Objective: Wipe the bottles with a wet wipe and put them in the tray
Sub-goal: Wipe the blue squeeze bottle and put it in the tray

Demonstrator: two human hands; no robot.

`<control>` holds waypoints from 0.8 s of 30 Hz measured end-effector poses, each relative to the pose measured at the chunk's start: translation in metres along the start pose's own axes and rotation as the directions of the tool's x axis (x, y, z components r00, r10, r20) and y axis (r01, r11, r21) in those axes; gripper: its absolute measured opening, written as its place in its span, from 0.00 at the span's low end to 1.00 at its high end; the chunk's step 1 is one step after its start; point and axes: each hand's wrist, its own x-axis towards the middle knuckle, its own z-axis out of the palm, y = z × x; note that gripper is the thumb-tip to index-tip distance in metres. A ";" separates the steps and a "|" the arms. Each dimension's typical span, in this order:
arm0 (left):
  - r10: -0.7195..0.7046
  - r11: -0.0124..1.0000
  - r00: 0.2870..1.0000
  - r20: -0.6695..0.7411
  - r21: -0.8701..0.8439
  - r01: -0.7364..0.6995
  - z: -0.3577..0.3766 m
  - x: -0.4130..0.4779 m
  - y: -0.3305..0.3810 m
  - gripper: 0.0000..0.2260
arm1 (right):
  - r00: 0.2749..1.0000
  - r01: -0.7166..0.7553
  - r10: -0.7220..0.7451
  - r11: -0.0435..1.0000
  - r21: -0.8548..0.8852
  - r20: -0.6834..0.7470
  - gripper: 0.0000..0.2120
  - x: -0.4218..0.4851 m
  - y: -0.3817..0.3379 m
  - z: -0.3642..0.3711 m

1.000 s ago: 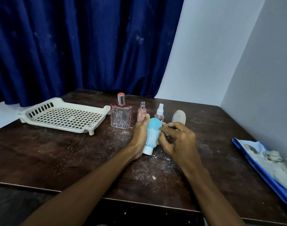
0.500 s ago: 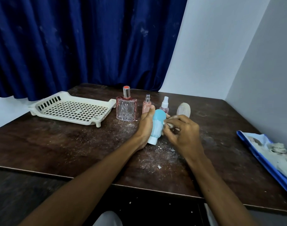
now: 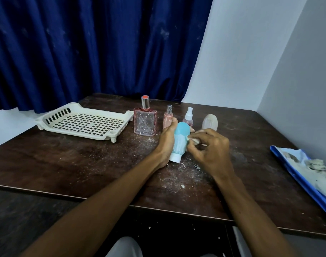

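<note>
My left hand [image 3: 165, 145] grips a light blue bottle [image 3: 179, 141] with a white cap, tilted with the cap toward me, above the table. My right hand [image 3: 210, 149] pinches a small white wet wipe [image 3: 194, 140] against the bottle's right side. Behind them stand a square clear perfume bottle [image 3: 145, 121] with a silver cap, a slim pink spray bottle [image 3: 167, 119], a small clear-topped spray bottle [image 3: 188, 117] and a whitish oval bottle [image 3: 210, 122]. The cream slotted tray [image 3: 80, 121] lies at the back left with nothing in it.
The dark wooden table [image 3: 84, 160] is dusted with white crumbs around my hands. A blue wet-wipe pack [image 3: 306, 171] with crumpled wipes on it lies at the right edge by the wall. A dark blue curtain hangs behind the table.
The view has shifted a little. My right hand has worked the wipe along the blue bottle's side while my left hand keeps holding the bottle in the same spot.
</note>
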 end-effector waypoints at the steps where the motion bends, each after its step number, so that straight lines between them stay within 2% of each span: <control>1: -0.004 1.000 1.000 -0.018 0.008 0.004 0.000 0.002 -0.001 0.24 | 1.000 -0.008 0.008 1.000 0.005 -0.007 0.08 0.000 0.000 0.000; 6: -0.034 0.999 0.999 0.017 -0.028 0.035 -0.004 0.007 -0.004 0.22 | 0.996 0.088 -0.088 0.996 0.012 -0.001 0.08 0.000 -0.004 0.003; 10: -0.042 0.999 0.998 0.039 -0.017 0.042 -0.002 0.009 -0.006 0.22 | 0.999 0.035 -0.035 0.999 0.005 -0.040 0.08 0.001 0.000 0.002; 14: -0.034 0.999 0.997 0.067 -0.036 0.037 -0.004 0.011 -0.008 0.21 | 0.995 0.100 -0.100 0.995 -0.002 -0.004 0.08 -0.001 -0.004 0.002; 18: -0.031 0.999 0.996 0.078 -0.040 0.034 -0.005 0.014 -0.009 0.20 | 0.997 0.077 -0.077 0.997 0.004 -0.028 0.08 0.002 -0.003 0.001; 24: -0.040 0.994 0.994 0.104 -0.095 0.050 -0.004 0.016 -0.010 0.18 | 0.992 0.127 -0.127 0.992 -0.002 0.000 0.09 0.000 -0.003 0.005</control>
